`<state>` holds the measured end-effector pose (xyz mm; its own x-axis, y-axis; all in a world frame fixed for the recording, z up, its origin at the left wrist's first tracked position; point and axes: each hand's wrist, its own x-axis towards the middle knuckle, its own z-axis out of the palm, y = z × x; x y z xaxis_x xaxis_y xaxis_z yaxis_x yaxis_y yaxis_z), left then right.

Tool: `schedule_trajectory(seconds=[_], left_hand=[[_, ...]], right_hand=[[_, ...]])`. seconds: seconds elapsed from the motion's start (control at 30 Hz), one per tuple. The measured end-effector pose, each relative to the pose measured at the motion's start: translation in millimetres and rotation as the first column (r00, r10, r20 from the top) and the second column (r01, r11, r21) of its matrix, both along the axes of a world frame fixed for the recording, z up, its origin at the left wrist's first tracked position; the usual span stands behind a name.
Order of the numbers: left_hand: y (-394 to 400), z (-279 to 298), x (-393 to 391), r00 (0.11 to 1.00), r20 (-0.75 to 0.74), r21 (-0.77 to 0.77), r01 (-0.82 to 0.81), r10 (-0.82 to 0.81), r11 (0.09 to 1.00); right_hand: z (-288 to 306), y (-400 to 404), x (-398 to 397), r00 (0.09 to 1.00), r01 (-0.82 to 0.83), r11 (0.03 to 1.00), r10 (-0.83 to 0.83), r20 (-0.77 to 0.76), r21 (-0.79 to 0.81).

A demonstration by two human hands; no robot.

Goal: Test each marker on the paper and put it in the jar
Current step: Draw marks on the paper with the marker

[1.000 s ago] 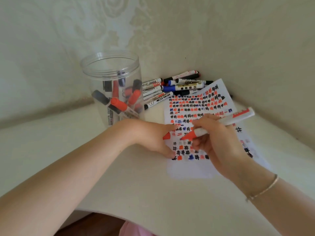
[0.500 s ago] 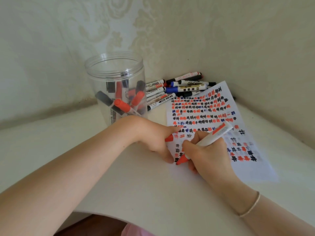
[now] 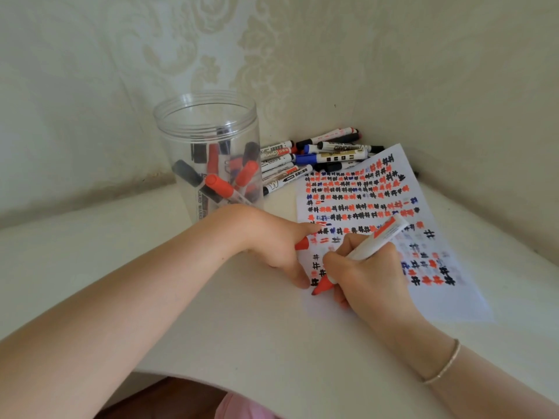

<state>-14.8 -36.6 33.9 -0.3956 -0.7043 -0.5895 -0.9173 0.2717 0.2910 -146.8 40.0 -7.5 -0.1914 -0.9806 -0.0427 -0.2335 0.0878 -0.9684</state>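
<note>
My right hand grips an uncapped red marker, its tip touching the lower left part of the paper. The white sheet is covered with rows of red, black and blue hash marks. My left hand rests on the paper's left edge and holds the red cap between its fingers. Behind my left wrist stands a clear plastic jar with several red and black markers inside. A pile of capped markers lies in the corner behind the paper.
The white table fits into a corner; wallpapered walls close it in at the back and right. Its curved front edge runs under my forearms. A thin bracelet circles my right wrist.
My right hand has swung the marker from a raised, flat angle down to the paper's lower left, where its tip now touches. The left hand has stayed put with the cap.
</note>
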Motion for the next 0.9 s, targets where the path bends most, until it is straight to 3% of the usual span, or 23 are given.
schedule_trajectory(seconds=[0.2, 0.37, 0.53, 0.7, 0.9], left_hand=[[0.2, -0.9, -0.8, 1.000, 0.002, 0.003, 0.000, 0.000, 1.000], [-4.7, -6.8, 1.9, 0.996, -0.087, 0.090, -0.001, 0.009, 0.996], [-5.6, -9.9, 2.8, 0.989, -0.134, 0.096, -0.050, 0.063, 0.994], [-4.0, -8.0, 0.8, 0.990, -0.133, 0.029, -0.040, 0.044, 0.999], [-2.1, -6.1, -0.5, 0.992, -0.129, 0.017, 0.003, 0.000, 1.000]], right_hand=[[-0.7, -1.0, -1.9, 1.000, 0.026, 0.999, -0.026, -0.008, -0.048], [12.1, -1.9, -3.9, 0.976, -0.029, 0.992, 0.056, 0.211, -0.127], [15.5, -9.0, -1.7, 0.983, -0.146, 0.987, 0.152, 0.101, -0.068], [2.8, -8.3, 3.3, 0.999, -0.035, 0.994, 0.034, -0.009, -0.108], [-2.6, -8.8, 5.6, 0.997, -0.024, 0.991, 0.013, -0.081, -0.129]])
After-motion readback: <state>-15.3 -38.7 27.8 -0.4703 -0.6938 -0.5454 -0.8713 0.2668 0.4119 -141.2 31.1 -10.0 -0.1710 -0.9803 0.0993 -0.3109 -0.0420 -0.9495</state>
